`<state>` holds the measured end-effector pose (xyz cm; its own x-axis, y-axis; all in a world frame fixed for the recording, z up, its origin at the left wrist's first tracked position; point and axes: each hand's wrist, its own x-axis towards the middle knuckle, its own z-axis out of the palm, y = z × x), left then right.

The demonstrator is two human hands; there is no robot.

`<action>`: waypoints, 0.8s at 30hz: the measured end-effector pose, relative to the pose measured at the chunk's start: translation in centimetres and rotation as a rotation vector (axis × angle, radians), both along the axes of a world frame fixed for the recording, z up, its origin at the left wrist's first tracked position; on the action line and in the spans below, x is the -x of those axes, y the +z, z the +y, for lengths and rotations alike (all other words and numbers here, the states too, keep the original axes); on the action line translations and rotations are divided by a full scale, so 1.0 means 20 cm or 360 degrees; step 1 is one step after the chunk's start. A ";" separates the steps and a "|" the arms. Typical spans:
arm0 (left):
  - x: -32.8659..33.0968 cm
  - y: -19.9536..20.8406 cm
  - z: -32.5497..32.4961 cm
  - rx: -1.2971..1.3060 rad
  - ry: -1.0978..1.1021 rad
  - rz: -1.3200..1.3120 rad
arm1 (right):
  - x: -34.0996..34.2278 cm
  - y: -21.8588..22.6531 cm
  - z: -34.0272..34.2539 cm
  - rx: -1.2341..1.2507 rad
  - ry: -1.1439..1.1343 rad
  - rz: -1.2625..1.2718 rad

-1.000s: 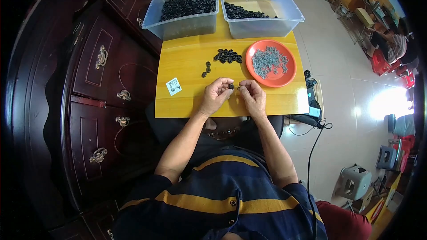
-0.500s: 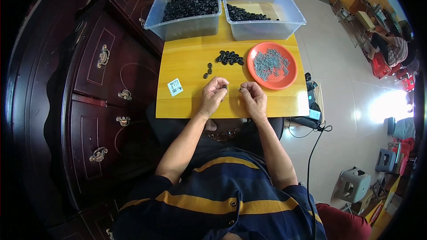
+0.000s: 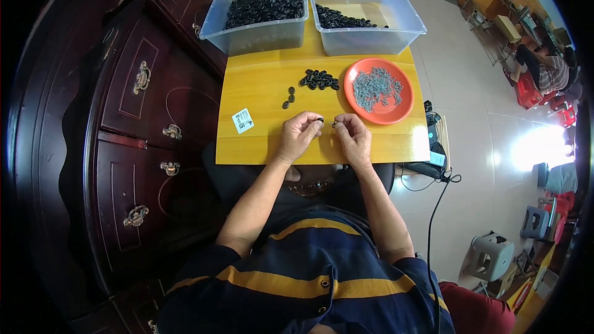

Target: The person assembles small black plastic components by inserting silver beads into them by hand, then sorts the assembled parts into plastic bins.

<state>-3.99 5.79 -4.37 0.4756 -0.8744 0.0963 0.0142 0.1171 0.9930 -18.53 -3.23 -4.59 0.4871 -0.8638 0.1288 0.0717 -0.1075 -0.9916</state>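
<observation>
Between thumb and forefinger, my left hand (image 3: 298, 135) pinches a small black oval piece (image 3: 320, 120). Close by on the right, my right hand (image 3: 354, 137) is closed in a pinch on something tiny and dark, partly covered by the fingertips. A small gap separates the two hands above the table's front part. Beyond them lies a cluster of black oval pieces (image 3: 319, 79), and a few more loose ones (image 3: 291, 98) sit left of it. An orange-red plate (image 3: 355, 109) holding thin silvery metal pins (image 3: 375, 88) stands beside my right hand.
Two clear plastic bins with black pieces, the left bin (image 3: 266, 42) fuller than the right bin (image 3: 371, 43), stand at the yellow table's (image 3: 250, 86) far edge. A white label (image 3: 243, 121) lies at left. Dark wooden drawers (image 3: 124, 173) flank the left; a cable (image 3: 433, 222) hangs at right.
My left hand has shifted slightly right, bringing its black oval piece closer to my right hand. The right hand has hardly moved.
</observation>
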 end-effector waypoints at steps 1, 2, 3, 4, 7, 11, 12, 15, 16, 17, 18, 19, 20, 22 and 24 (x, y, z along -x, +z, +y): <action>0.00 -0.01 0.00 0.0001 0.0001 0.0000 | 0.00 0.00 0.00 0.0001 0.0001 0.0000; -0.01 -0.01 0.00 0.0017 -0.0011 0.0023 | 0.00 0.01 0.00 -0.0002 0.0005 0.0002; -0.01 -0.02 0.01 0.0034 -0.0023 0.0046 | 0.00 0.02 0.00 -0.0004 0.0010 0.0005; -0.02 -0.02 0.01 0.0035 -0.0022 0.0046 | 0.00 0.03 0.01 -0.0004 0.0011 0.0005; -0.03 0.00 0.01 0.0053 -0.0074 0.0077 | 0.00 0.03 0.01 -0.0041 0.0016 0.0009; -0.01 0.04 0.01 0.0048 -0.0051 0.0179 | -0.01 -0.01 0.00 0.0019 -0.0008 0.0012; -0.02 0.03 0.01 0.0033 -0.0079 0.0139 | -0.01 -0.01 0.00 0.0040 -0.0002 0.0007; -0.02 0.02 0.00 0.0072 -0.0093 0.0220 | -0.01 0.01 0.01 0.0018 0.0007 0.0017; -0.02 0.02 0.00 0.0071 -0.0094 0.0223 | -0.01 0.01 0.01 0.0017 0.0006 0.0020; -0.02 0.03 0.00 0.0038 -0.0097 0.0193 | -0.01 0.02 0.01 -0.0010 0.0022 0.0020; -0.01 0.03 0.00 0.0005 -0.0099 0.0162 | -0.01 0.02 0.01 -0.0037 0.0039 0.0021; -0.01 0.03 -0.01 0.0005 -0.0099 0.0163 | -0.01 0.02 0.00 -0.0037 0.0039 0.0022; 0.00 0.02 -0.01 0.0018 -0.0095 0.0016 | -0.01 0.02 0.00 -0.0036 0.0050 0.0020; 0.01 0.01 -0.01 0.0032 -0.0088 -0.0132 | -0.01 0.01 0.00 -0.0035 0.0063 0.0019; 0.01 0.01 -0.02 -0.0004 -0.0105 -0.0147 | 0.00 0.01 0.00 0.0000 0.0034 0.0018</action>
